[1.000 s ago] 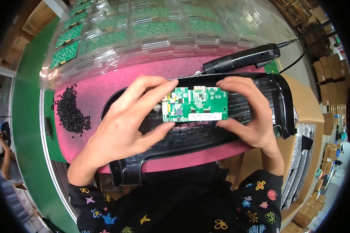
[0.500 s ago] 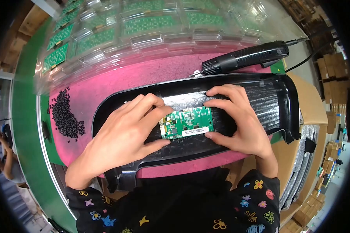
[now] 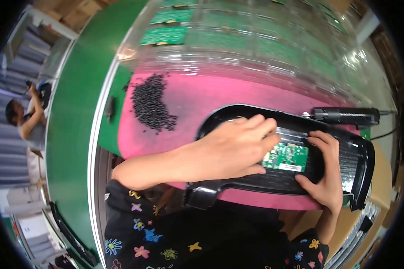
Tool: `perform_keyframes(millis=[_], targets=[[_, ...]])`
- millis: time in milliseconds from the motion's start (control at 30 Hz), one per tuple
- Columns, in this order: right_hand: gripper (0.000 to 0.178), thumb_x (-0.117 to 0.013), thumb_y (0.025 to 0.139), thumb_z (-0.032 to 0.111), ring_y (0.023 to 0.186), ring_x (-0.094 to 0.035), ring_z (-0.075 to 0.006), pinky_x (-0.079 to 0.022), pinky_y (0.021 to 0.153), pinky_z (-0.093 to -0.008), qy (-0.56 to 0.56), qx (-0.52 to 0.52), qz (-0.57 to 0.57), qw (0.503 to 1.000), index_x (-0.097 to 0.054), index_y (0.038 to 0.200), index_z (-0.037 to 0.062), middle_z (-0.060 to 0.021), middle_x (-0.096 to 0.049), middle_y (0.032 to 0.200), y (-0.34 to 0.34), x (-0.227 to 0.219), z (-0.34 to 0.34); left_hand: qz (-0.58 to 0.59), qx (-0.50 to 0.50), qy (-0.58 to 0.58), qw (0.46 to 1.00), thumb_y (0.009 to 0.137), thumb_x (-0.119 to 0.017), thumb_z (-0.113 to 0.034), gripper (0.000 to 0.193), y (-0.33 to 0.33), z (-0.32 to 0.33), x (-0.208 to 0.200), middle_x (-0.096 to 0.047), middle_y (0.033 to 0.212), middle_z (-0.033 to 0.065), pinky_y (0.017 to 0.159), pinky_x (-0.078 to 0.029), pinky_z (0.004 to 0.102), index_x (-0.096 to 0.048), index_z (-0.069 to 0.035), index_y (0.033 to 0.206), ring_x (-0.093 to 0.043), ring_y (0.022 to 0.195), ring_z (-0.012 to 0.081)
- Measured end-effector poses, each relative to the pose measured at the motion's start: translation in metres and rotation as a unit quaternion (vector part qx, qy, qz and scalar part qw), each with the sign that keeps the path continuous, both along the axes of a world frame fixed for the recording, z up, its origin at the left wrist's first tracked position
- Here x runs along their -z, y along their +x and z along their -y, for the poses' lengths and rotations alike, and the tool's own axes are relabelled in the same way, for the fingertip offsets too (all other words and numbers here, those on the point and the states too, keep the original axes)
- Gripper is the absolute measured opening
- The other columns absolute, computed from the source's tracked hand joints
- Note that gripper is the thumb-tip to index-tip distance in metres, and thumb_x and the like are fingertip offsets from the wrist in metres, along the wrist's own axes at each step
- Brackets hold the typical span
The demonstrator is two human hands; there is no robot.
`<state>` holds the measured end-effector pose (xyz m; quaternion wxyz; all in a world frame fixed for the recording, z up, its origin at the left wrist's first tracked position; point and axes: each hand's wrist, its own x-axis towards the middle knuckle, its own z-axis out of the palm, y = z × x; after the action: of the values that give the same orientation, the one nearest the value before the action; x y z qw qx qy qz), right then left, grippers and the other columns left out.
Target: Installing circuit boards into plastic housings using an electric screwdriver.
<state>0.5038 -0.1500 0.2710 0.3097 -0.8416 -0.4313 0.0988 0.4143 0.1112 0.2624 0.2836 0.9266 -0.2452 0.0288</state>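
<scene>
A green circuit board [image 3: 288,154] with a white label lies in a long black plastic housing [image 3: 256,184], over the silvery strip along its inside. My left hand [image 3: 235,148] reaches across the housing's left part, its fingers and thumb closed about the board's left end and covering that end. At the board's right side is my right hand [image 3: 326,177], thumb and fingers spread apart. Its thumb tip is close to the lower right corner; whether it touches cannot be made out.
A heap of small black pieces [image 3: 150,103] lies on the pink mat [image 3: 197,96]. Clear plastic trays [image 3: 238,45] with green boards stand behind. A black electric screwdriver [image 3: 345,115] lies beyond the housing, its cable to the right. A person [image 3: 31,112] sits far left.
My view has swung left, so the bench contents appear farther right. My right fingers have come off the board's right end and spread; my left hand stays at its left end.
</scene>
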Motion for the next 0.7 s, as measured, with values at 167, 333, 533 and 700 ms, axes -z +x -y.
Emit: perform_keyframes(millis=[167, 333, 533, 700], targets=[[0.062, -0.071, 0.08, 0.018, 0.127, -0.045, -0.0327, -0.031, 0.11, -0.0398, 0.112, 0.143, 0.083, 0.98, -0.048, 0.135, 0.001, -0.0167, -0.05, 0.135, 0.009, 0.001, 0.019, 0.065, -0.08, -0.004, 0.995, 0.084, -0.071, -0.015, 0.025, -0.005, -0.04, -0.019, -0.063, 0.093, 0.0131, 0.07, -0.055, 0.039, -0.062, 0.001, 0.101, -0.065, 0.082, 0.0308], [0.049, -0.058, 0.099, 0.022, 0.125, -0.045, -0.0224, -0.03, 0.11, -0.0392, -0.093, 0.286, 0.35, 0.887, -0.045, 0.145, 0.0128, -0.0115, -0.05, 0.14, 0.076, -0.023, 0.068, 0.017, -0.245, 0.102, 0.964, 0.079, -0.068, -0.004, 0.016, -0.037, -0.097, -0.044, -0.064, 0.093, 0.0152, 0.077, -0.052, 0.0424, -0.063, 0.002, 0.093, -0.063, 0.086, 0.0368], [0.042, -0.058, 0.101, 0.024, 0.109, -0.052, -0.0148, -0.046, 0.093, -0.0317, 0.089, 0.263, -0.01, 0.961, -0.048, 0.14, 0.0114, -0.0068, -0.053, 0.125, 0.122, -0.02, 0.081, -0.016, -0.239, 0.124, 0.963, 0.076, -0.069, -0.004, 0.018, -0.071, -0.106, -0.021, -0.063, 0.096, 0.0126, 0.079, -0.052, 0.0424, -0.064, 0.0, 0.093, -0.061, 0.094, 0.0331], [0.059, -0.063, 0.097, 0.007, 0.111, -0.059, -0.0176, -0.051, 0.091, -0.0294, 0.379, 0.227, 0.062, 0.895, -0.03, 0.146, 0.0048, -0.0153, -0.052, 0.13, 0.085, -0.027, 0.002, -0.022, -0.266, 0.173, 0.948, 0.078, -0.068, -0.004, 0.02, -0.077, -0.092, -0.017, -0.063, 0.093, 0.0111, 0.08, -0.051, 0.0417, -0.067, -0.001, 0.098, -0.062, 0.091, 0.0326]])
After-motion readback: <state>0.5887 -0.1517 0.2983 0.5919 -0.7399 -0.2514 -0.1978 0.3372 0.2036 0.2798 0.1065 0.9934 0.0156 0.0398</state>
